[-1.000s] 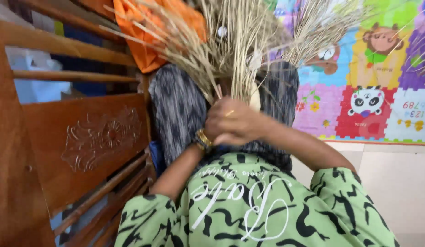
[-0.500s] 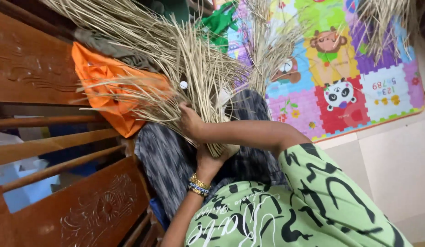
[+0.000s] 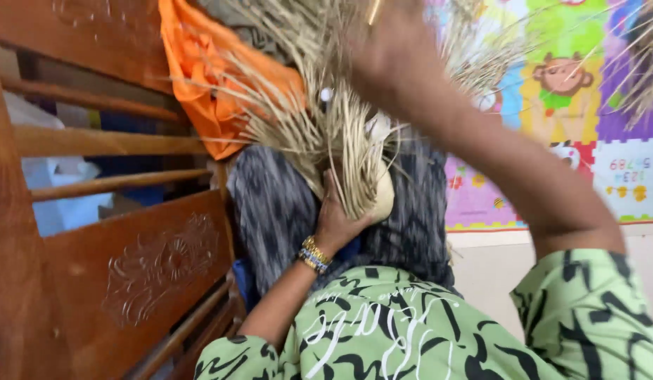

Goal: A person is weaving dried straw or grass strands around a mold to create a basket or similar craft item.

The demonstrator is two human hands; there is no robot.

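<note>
On the far left I see a carved wooden bed frame (image 3: 129,267), its slats running across with a flower carving on the lower panel, and pale bundled cloth showing through the gaps. Next along, an orange cloth (image 3: 200,84) hangs over the top rail, just behind the splayed tips of the dry straw bundle (image 3: 326,134). Below it sits a dark patterned fabric (image 3: 270,204), draped upright against the frame. Now the left hand (image 3: 337,222), with beaded bangles at the wrist: its fingers are curled tight around the bound base of the straw bundle, gripping it from below, and the stalks fan upward and outward from that grip. A pale rounded piece shows at the bundle's base beside the thumb; I cannot tell what it is. Moving right, the right hand (image 3: 393,53) is raised high among the upper stalks, blurred; I cannot tell how far its fingers are spread or whether they grasp any straw. Behind, on the far right, a colourful animal play mat (image 3: 586,105) stands against the wall.
</note>
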